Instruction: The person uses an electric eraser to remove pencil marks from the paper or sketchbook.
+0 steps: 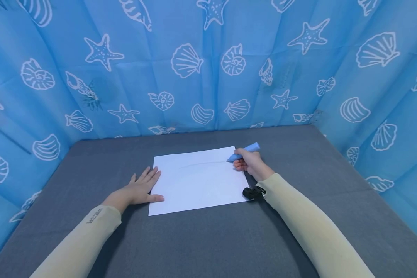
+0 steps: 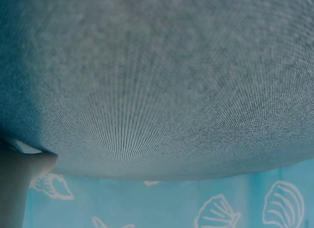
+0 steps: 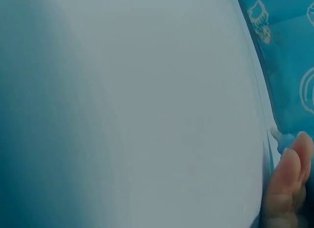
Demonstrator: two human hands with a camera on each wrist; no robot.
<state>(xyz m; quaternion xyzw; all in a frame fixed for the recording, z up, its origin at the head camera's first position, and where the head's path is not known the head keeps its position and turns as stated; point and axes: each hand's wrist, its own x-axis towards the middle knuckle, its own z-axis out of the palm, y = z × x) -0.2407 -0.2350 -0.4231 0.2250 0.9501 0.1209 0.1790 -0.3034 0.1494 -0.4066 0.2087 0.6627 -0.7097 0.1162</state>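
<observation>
A white sheet of paper (image 1: 198, 189) lies on the dark grey table, with a faint, slightly curved line across its upper part. My left hand (image 1: 139, 189) rests on the sheet's left edge, its fingers extended and thumb apart; the left wrist view catches only a bit of that hand (image 2: 37, 164) at the lower left. At the sheet's upper right, my right hand (image 1: 251, 162) grips a thick blue pen (image 1: 251, 147), whose tip meets the line's right end. In the right wrist view, fingertips (image 3: 287, 171) surround the pen's narrow pale tip (image 3: 275, 134).
Grey cloth covers the table (image 1: 201, 243). A blue curtain (image 1: 132, 88) with white shells and starfish stands behind it and along both sides. A small black device (image 1: 253, 192) sits at my right wrist, over the paper's lower right corner.
</observation>
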